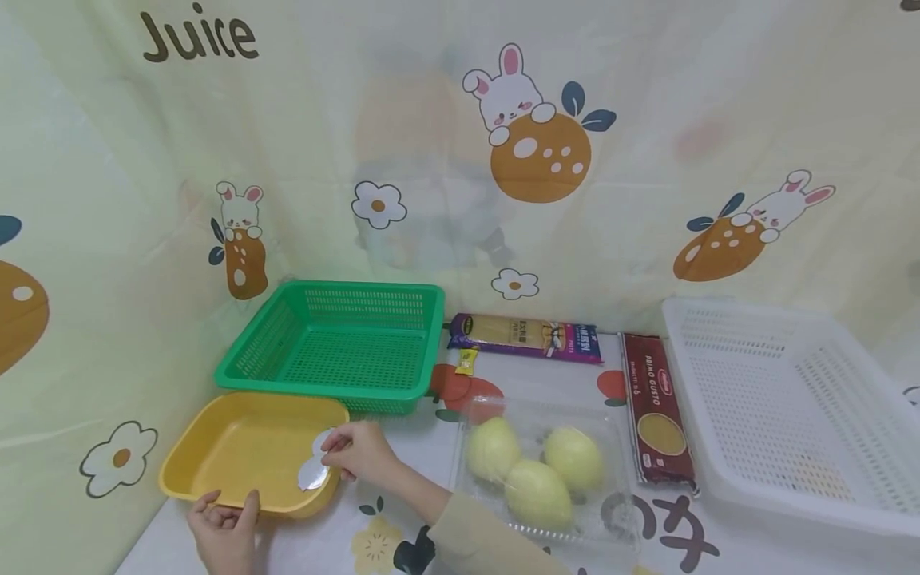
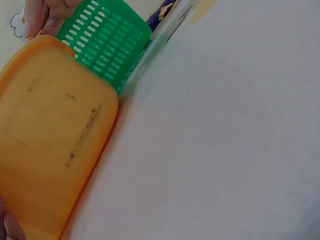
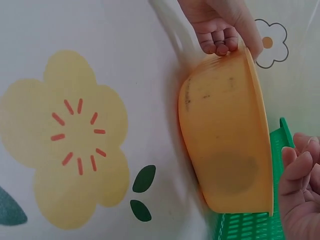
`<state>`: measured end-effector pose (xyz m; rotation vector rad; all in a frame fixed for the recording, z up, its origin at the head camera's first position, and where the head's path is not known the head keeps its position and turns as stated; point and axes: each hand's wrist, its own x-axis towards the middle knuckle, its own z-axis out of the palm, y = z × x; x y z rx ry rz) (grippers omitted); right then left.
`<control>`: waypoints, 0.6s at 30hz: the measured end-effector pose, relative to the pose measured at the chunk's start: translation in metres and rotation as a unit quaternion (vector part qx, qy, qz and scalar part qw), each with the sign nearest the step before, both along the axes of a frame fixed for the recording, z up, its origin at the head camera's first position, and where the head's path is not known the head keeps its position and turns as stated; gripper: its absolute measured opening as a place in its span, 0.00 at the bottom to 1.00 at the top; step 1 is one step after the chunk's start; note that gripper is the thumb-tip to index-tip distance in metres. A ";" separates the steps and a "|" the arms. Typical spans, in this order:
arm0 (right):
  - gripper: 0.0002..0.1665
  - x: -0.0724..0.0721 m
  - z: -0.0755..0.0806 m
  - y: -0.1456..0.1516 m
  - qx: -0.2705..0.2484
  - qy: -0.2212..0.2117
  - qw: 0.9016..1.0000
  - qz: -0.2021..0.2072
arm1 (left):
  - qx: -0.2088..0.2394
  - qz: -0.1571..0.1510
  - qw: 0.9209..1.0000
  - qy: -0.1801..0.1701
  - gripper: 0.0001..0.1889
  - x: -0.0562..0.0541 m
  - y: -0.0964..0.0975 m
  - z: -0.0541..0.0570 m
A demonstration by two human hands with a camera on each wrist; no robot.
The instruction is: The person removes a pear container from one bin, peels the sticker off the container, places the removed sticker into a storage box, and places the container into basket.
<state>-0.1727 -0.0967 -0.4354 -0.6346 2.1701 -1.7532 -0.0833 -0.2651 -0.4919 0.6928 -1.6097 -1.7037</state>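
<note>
A yellow plastic basin (image 1: 244, 447) stands at the front left. My left hand (image 1: 226, 529) grips its near rim, thumb over the edge and fingers curled outside, as the right wrist view also shows for the left hand (image 3: 225, 25). At the basin's right wall, my right hand (image 1: 362, 454) pinches a flat white and silvery piece (image 1: 314, 473) with rounded edges, inside the basin; its kind is unclear. Through the basin wall (image 3: 220, 120) a dark round shadow shows in the right wrist view. My right fingertips (image 3: 296, 167) are curled beside the rim there.
Behind the basin sits a green basket (image 1: 338, 351). Right of it lie a purple pasta pack (image 1: 528, 337) and a small yellow packet (image 1: 465, 362). A clear box (image 1: 604, 495) holds three pale yellow-green fruits. Farther right are a red spaghetti pack (image 1: 656, 407) and a white basket (image 1: 783, 399).
</note>
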 end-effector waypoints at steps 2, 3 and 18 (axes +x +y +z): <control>0.05 0.001 0.000 0.001 -0.001 0.000 1.000 0.002 | 0.001 0.000 1.000 -0.001 0.23 0.000 0.000 0.000; 0.05 0.001 0.001 0.002 -0.001 0.001 1.000 0.004 | 0.001 0.000 1.000 -0.001 0.23 0.000 0.000 0.000; 0.05 0.012 0.009 0.031 -0.038 0.006 0.999 0.026 | 0.006 0.001 1.000 0.001 0.19 0.000 0.001 0.001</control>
